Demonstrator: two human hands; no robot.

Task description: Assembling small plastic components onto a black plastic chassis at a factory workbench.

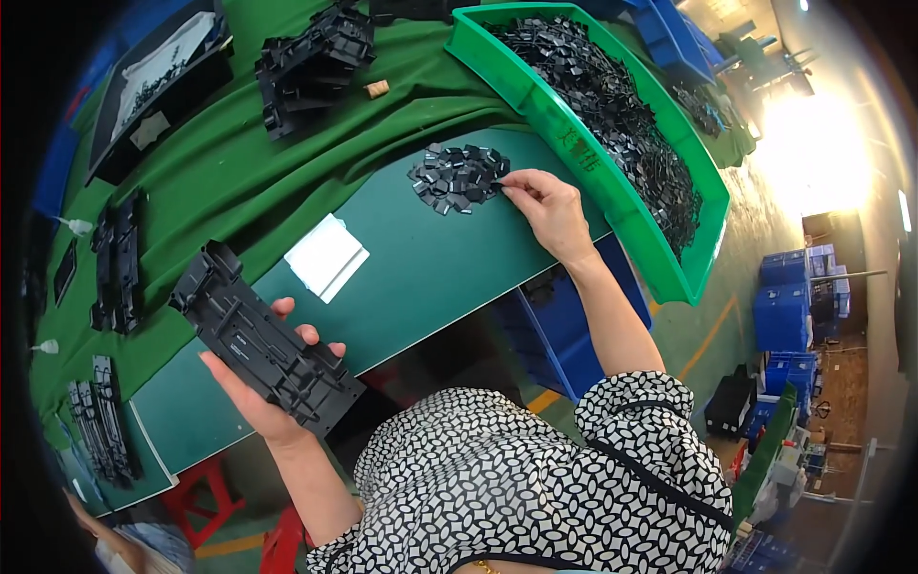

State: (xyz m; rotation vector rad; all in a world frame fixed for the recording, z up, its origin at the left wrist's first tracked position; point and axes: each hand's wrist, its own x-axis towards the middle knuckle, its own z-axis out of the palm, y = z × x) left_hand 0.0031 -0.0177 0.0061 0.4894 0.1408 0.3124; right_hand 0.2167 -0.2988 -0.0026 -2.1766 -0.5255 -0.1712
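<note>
My left hand (258,402) is wrapped round a long black molded plastic part (263,340), its ribbed hollow side facing up, held over the table's near edge. At the right side of a loose pile of small black plastic pieces (454,177), my right hand (553,212) has thumb and forefinger pinched together. A small dark piece appears to be between those fingertips, partly hidden by them. Between the hands, a stack of white cards or paper (326,256) lies on the green tabletop (421,287).
A green bin (622,182) heaped with small black pieces stands at the right. Larger black plastic parts (311,62) rest on the green cloth (215,163), near a small tan block (377,89). A black tray (158,91) sits far left. Below the table is a blue crate (550,335).
</note>
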